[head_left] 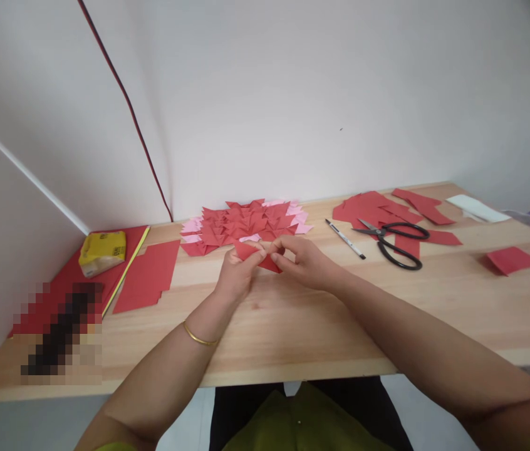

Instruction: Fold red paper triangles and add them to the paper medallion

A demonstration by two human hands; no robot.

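A small folded red paper [270, 263] is held between both hands above the middle of the wooden table. My left hand [237, 270] pinches its left part with thumb and fingers. My right hand [300, 260] has thumb and forefinger pressed together at its right part. Just behind the hands lies a pile of folded red and pink paper pieces [246, 224]. The fingers hide part of the held paper.
Scissors [380, 233], a pen [344, 238] and red scraps [363, 205] lie right of centre. A folded red sheet [512, 260] is farther right. At the left are red sheets [150, 272], a yellow packet [103, 250] and a blurred dark object [65, 329]. A wall [293, 94] stands behind.
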